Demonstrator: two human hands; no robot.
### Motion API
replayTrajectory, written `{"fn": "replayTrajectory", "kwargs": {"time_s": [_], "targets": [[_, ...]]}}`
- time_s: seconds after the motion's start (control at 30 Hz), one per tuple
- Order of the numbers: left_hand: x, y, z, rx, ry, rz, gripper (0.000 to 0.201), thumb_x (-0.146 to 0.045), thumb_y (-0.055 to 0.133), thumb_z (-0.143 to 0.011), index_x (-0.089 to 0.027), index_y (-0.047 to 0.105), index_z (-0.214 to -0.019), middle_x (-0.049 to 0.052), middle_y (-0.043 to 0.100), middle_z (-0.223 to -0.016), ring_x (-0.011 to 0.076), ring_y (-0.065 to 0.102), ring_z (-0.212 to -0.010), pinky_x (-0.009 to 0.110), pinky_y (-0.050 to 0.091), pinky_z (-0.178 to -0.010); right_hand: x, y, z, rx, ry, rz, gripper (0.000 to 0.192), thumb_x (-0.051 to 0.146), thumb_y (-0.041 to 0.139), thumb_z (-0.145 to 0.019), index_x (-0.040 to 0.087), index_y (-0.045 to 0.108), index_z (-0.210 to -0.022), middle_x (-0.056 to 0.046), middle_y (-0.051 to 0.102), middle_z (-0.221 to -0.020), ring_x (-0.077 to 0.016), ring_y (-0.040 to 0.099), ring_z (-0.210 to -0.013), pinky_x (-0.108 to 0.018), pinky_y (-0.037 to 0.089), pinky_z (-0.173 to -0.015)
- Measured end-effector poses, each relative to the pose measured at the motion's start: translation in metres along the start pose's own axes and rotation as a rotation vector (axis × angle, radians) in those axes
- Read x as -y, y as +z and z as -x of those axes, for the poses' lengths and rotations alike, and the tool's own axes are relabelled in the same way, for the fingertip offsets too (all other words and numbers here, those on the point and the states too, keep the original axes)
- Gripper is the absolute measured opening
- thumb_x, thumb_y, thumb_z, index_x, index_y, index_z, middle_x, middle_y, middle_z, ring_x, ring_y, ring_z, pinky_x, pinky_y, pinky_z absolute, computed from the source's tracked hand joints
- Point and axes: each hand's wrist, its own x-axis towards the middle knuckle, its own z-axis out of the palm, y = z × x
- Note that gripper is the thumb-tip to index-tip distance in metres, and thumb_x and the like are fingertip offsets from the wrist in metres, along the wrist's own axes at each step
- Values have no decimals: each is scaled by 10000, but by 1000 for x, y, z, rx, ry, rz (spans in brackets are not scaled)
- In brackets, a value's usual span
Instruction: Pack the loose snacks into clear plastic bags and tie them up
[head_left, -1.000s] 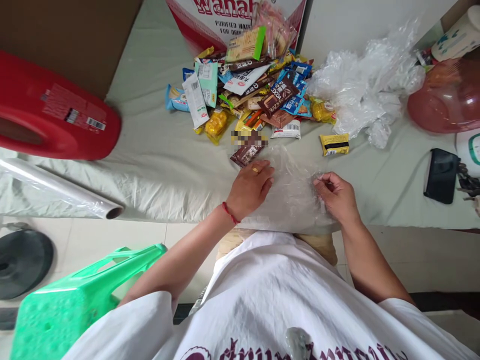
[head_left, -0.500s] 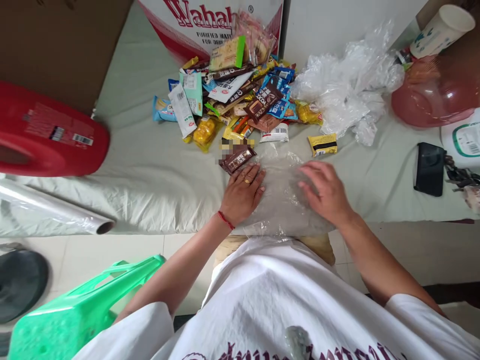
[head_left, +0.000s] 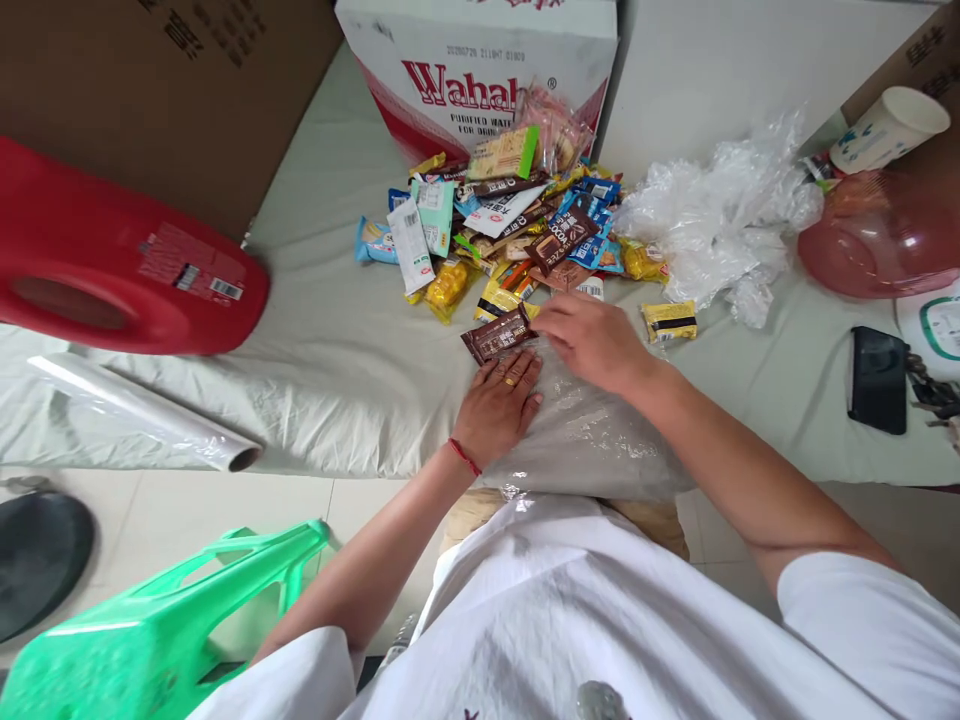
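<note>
My left hand (head_left: pixel 501 400) lies flat with its fingers stretched out at the left edge of a clear plastic sheet (head_left: pixel 600 425). Just beyond its fingertips is a brown wrapped snack bar (head_left: pixel 496 335). My right hand (head_left: pixel 592 340) reaches in over the sheet, thumb and fingers pinched together at the bar's right end. Whether they grip the bar or the plastic is hidden. Behind both hands lies a pile of wrapped snacks (head_left: pixel 499 222), in yellow, blue, brown and white packets. One yellow packet (head_left: pixel 670 321) sits apart, to the right of my right hand.
A Wahaha water carton (head_left: pixel 487 75) stands behind the pile. Crumpled clear plastic (head_left: pixel 720 220), a paper cup (head_left: pixel 889 130), a reddish bowl (head_left: pixel 877 240) and a phone (head_left: pixel 877 380) are on the right. Leftward are a red jug (head_left: pixel 187 270), a film roll (head_left: pixel 146 410) and a green stool (head_left: pixel 165 620).
My right hand has moved left and away from me, from the sheet's right part to the snack bar's end, and its fingers have closed. My left hand stays flat. The camera view has shifted.
</note>
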Motion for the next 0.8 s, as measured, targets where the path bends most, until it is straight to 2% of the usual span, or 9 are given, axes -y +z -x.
{"fn": "replayTrajectory", "kwargs": {"time_s": [0.1,0.17,0.27,0.33,0.43,0.53,0.6,0.67,0.8], "targets": [[1,0,0,-9,-1,1,502,-370,390,-1066,-129,559,-1474,159,574,-1528,320,479,-1458,518,349,-1223,29,15,-47,195,-82,104,358,124,465,-990,201,687,-1260,-117,644,-1334,-274,620,-1150,-351,504,-792],[1,0,0,-12,-3,7,479,-362,399,-1062,-134,600,-1433,159,624,-1468,319,510,-1429,517,349,-1229,40,25,-64,292,-80,177,342,122,446,-992,170,687,-1230,-147,634,-1311,-293,625,-1129,-351,504,-746],[1,0,0,-22,-2,16,473,-364,408,-1060,-146,602,-1432,146,630,-1464,311,513,-1428,514,342,-1242,45,29,-68,327,-39,232,313,139,436,-1002,128,681,-1197,-180,634,-1249,-308,646,-1079,-359,514,-728],[2,0,1,-31,-7,21,487,-369,407,-1062,-153,567,-1468,135,595,-1512,299,486,-1457,508,342,-1244,39,22,-61,313,-25,222,311,184,507,-991,116,648,-1260,-185,620,-1261,-306,656,-1050,-374,529,-758],[2,-1,1,-40,-15,20,524,-382,383,-1070,-149,503,-1524,123,480,-1618,289,383,-1536,505,332,-1250,10,-3,-49,204,13,150,466,289,634,-954,145,580,-1394,-169,576,-1348,-314,641,-1101,-411,549,-859],[1,-3,0,-29,-51,16,536,-419,358,-1072,-194,486,-1542,98,395,-1673,305,298,-1580,589,262,-1268,-35,-32,-46,-3,96,106,553,348,663,-934,203,548,-1455,-129,556,-1362,-327,618,-1152,-462,548,-936],[1,-5,-1,-14,-72,30,566,-492,364,-1060,-231,478,-1550,90,391,-1674,319,301,-1578,643,213,-1270,-65,-46,-54,-86,111,118,554,367,652,-933,233,551,-1461,-113,560,-1341,-341,606,-1171,-497,540,-955],[1,-6,-3,-3,-75,51,619,-568,374,-1039,-243,468,-1558,96,391,-1673,328,305,-1575,658,191,-1271,-88,-51,-68,-72,67,141,552,372,641,-934,242,558,-1464,-110,558,-1361,-351,593,-1198,-505,530,-964],[3,-7,-4,-2,-71,75,654,-606,391,-1021,-252,455,-1567,100,394,-1671,335,296,-1577,665,176,-1271,-110,-42,-96,150,-38,210,582,350,655,-906,226,569,-1468,-126,575,-1401,-354,596,-1187,-456,531,-929]]}}
